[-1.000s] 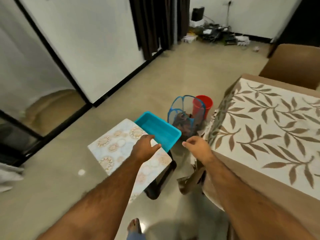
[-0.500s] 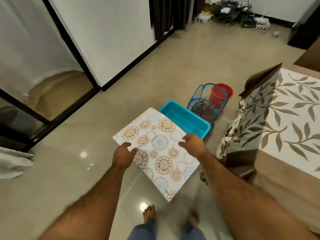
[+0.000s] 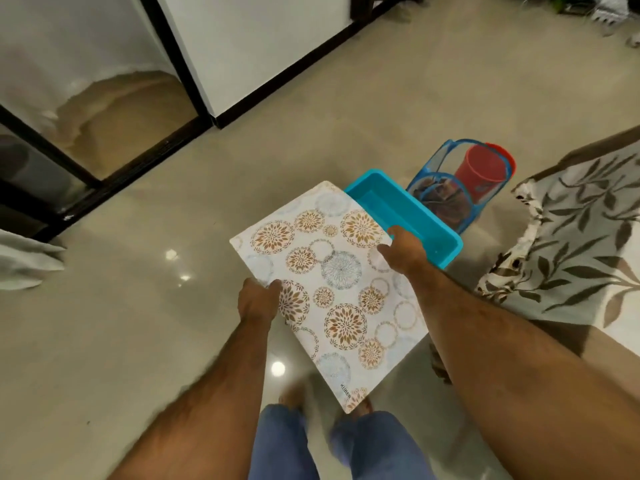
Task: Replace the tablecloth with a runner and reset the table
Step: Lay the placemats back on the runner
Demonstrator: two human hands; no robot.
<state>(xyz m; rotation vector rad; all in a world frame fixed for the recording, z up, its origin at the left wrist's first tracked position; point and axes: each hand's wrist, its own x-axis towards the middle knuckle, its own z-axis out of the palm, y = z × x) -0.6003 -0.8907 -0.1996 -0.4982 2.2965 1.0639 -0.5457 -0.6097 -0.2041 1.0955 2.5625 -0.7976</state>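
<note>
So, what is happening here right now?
A person stands on the tiled floor and holds a patterned mat with both hands: the left hand grips its left edge, the right hand its far right edge. Behind the mat is a blue tub, then a mesh basket and a red bucket. At the right, the leaf-print tablecloth is bunched up at the table's edge.

Both hands' grip now on floral mat (image 3: 332, 289), lifted nearer body.
</note>
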